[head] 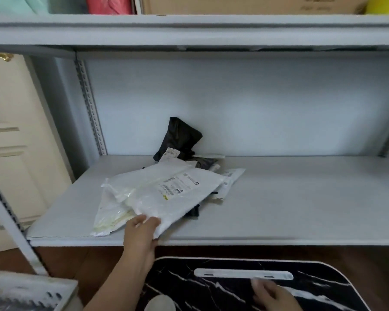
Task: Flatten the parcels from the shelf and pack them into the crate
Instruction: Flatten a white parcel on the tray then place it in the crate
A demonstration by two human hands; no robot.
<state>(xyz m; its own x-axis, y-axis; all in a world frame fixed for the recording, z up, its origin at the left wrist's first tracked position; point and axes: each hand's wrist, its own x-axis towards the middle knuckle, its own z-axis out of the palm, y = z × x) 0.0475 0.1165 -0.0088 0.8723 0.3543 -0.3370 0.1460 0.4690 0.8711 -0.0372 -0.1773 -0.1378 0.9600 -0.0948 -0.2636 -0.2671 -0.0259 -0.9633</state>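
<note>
The left hand (pixel 144 230) is reaching up to the grey shelf (pixel 301 203) and pinching the near corner of a white parcel (pixel 175 194), fingers on top of the corner and thumb underneath. That parcel is lying label-up on top of the heap, its held corner hanging just over the shelf's front edge. Just left of the hand, a second white bag (pixel 108 216) is lying flat, partly under the first. Beyond the hand, at the back of the heap, a black parcel (pixel 180 138) is standing crumpled against the rear wall, with more small packets (pixel 231 178) poking out to the right of it. Below and to the right of the gripping hand, the right hand (pixel 272 292) is hovering blurred over a black marbled tabletop (pixel 189 283), fingers spread loosely and holding nothing, just near a white bar (pixel 243 273) lying on that top. I cannot tell where the crate is.
</note>
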